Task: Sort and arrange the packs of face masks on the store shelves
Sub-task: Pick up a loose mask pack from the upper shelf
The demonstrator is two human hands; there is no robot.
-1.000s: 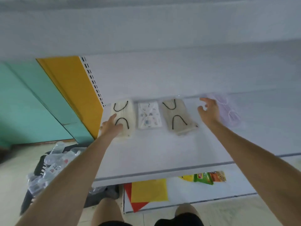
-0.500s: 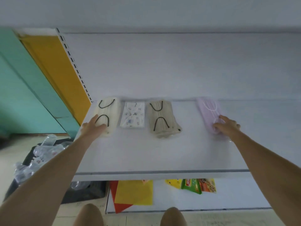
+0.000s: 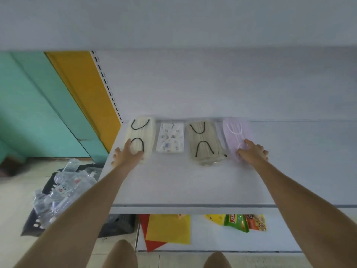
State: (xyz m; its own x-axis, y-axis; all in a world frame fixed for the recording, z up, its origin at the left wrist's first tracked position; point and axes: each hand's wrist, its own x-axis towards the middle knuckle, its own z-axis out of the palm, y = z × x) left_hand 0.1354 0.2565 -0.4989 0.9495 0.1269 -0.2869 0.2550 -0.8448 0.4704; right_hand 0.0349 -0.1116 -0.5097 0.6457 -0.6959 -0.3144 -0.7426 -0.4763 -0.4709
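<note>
Where the white metal shelf [image 3: 183,182] meets its back panel, four packs of face masks lie flat in one row, listed here from left to right.

1. Cream pleated mask pack with black ear loops [image 3: 143,130], at the shelf's left end. The left hand [image 3: 125,157] rests on its near end. One finger lies straight along the pack beside the lower loop and the others are loosely bent, gripping nothing.
2. White printed mask pack in clear wrap [image 3: 170,137], just beside item 1. No hand touches it.
3. Beige pleated mask pack with black ear loops [image 3: 202,142], slightly askew, with its near end flaring right. No hand touches it.
4. Lilac pleated mask pack with pale ear loops [image 3: 236,130], at the right end of the row. The right hand [image 3: 253,152] lies on its near half, fingers spread and pressing down rather than curled round it. The pack's far end shows beyond the fingertips.

Change from half a second ago: the lilac pack then lay well apart from the beige pack, and it now sits just beside it, their near ends almost touching. The right hand remains on the lilac pack's near end. The left hand has stayed on the cream pack.

Also present: a black floor crate of clear-wrapped packs [image 3: 58,192] at lower left, and on the lower shelf yellow and red sheets [image 3: 168,229] and coloured snack packets [image 3: 236,222].
</note>
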